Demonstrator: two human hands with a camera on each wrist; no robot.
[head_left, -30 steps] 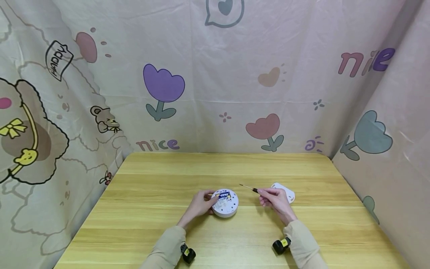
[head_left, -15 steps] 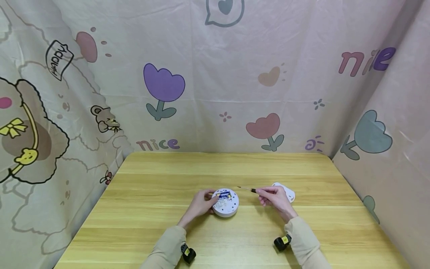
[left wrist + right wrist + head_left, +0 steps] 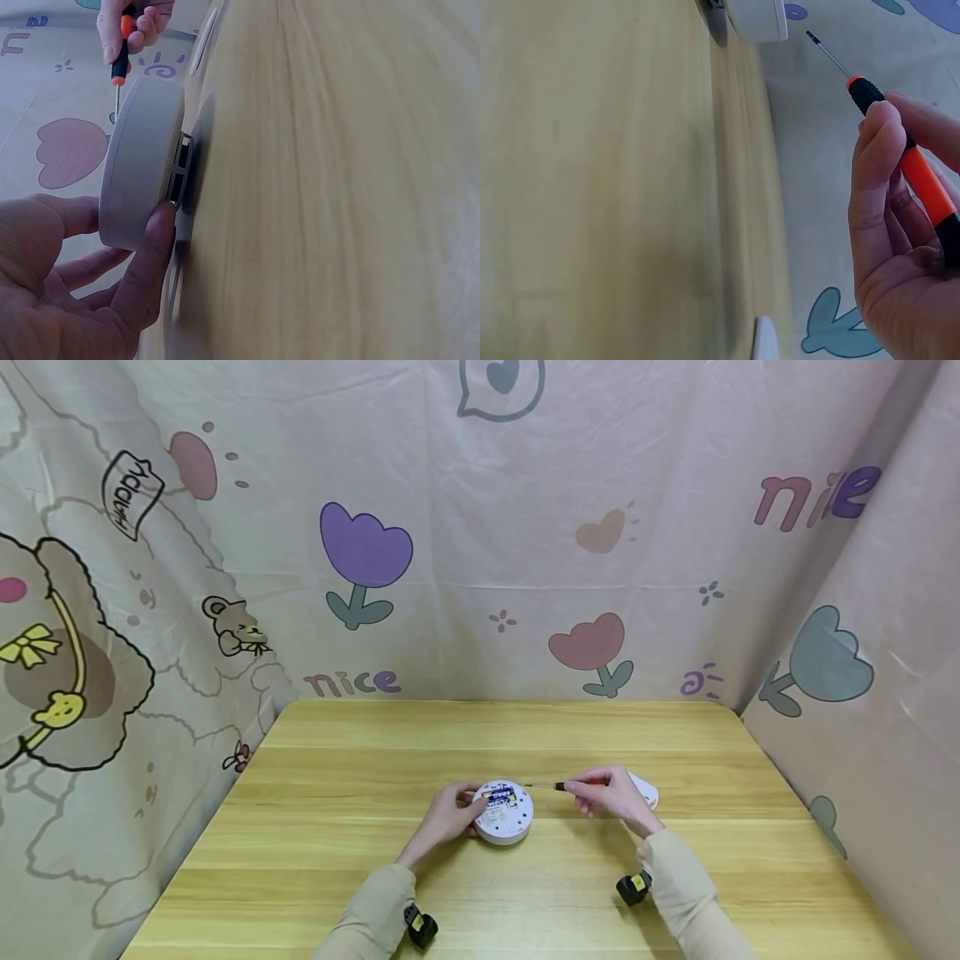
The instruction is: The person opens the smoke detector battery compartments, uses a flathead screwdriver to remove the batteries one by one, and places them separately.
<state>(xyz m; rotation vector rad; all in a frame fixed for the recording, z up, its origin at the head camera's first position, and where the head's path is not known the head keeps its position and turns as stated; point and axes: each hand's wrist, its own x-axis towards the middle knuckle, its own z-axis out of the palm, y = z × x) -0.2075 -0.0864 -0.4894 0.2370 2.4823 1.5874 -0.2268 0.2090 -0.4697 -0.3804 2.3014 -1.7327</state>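
My left hand holds a round white smoke alarm by its left side, thumb on top and fingers below. A blue and white battery shows in its upturned back. In the left wrist view, a slotted dark part sticks out from the alarm's underside, just over the table. My right hand pinches a screwdriver with an orange and black handle. Its thin shaft points left, and the tip is at the alarm's upper right edge in the head view. Whether the tip touches is not clear.
A white plate with rounded ends lies on the wooden table, partly hidden behind my right hand. Printed cloth hangs at the back and both sides. Black wrist cameras sit on both sleeves.
My right hand has turned and shifted slightly, bringing the screwdriver tip down and left to the alarm's edge. The shaft now lies nearly level. My left hand and the smoke alarm stay put.
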